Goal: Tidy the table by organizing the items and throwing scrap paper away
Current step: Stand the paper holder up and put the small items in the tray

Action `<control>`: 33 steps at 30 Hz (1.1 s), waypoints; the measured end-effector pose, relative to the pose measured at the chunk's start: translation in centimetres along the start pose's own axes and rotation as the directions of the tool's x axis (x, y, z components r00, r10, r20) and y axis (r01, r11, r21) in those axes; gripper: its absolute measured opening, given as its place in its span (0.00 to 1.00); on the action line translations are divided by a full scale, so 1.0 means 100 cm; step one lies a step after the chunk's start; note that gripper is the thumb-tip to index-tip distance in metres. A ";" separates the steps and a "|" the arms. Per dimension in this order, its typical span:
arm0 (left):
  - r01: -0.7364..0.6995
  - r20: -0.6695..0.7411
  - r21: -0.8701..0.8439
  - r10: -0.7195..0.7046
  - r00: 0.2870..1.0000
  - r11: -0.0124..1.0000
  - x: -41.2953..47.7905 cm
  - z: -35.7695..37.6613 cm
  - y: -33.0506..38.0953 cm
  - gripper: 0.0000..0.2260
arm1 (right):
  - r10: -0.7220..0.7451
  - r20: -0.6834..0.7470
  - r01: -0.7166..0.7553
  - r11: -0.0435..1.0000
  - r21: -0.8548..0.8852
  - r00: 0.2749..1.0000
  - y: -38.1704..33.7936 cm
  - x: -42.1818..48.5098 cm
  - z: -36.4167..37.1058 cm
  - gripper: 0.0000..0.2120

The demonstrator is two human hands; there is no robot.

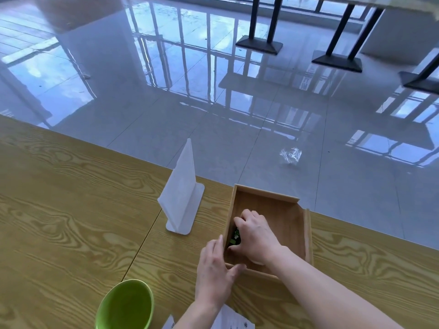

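A shallow wooden tray point(285, 207) sits near the far edge of the wooden table point(71, 222). My right hand point(255, 235) is inside the tray at its left wall, fingers curled over a small dark green item point(234, 236) that is mostly hidden. My left hand point(215, 274) rests against the tray's near left corner, thumb on the rim. White printed paper point(234, 318) lies at the bottom edge under my left forearm, partly hidden.
A white upright sign stand point(183, 193) stands left of the tray. A green bowl point(126, 305) sits at the near edge. On the glossy floor beyond lie a clear plastic wrapper point(291, 156) and black table bases point(260, 45).
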State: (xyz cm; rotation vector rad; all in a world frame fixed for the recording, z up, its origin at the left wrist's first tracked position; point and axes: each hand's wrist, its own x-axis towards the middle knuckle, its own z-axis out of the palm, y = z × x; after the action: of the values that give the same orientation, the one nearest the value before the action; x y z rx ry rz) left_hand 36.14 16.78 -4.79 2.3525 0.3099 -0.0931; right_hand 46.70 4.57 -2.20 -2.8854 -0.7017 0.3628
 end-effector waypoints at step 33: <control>-0.014 0.021 0.014 0.014 1.000 1.000 -0.003 -0.003 -0.004 0.47 | 0.223 -0.070 -0.209 0.963 0.170 0.972 0.025 -0.031 0.003 0.38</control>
State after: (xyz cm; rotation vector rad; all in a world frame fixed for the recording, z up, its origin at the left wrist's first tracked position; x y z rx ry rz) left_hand 35.76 17.21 -4.75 2.3660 0.2833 -0.1137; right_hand 45.08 0.92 -2.36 -2.8075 -0.3256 0.3000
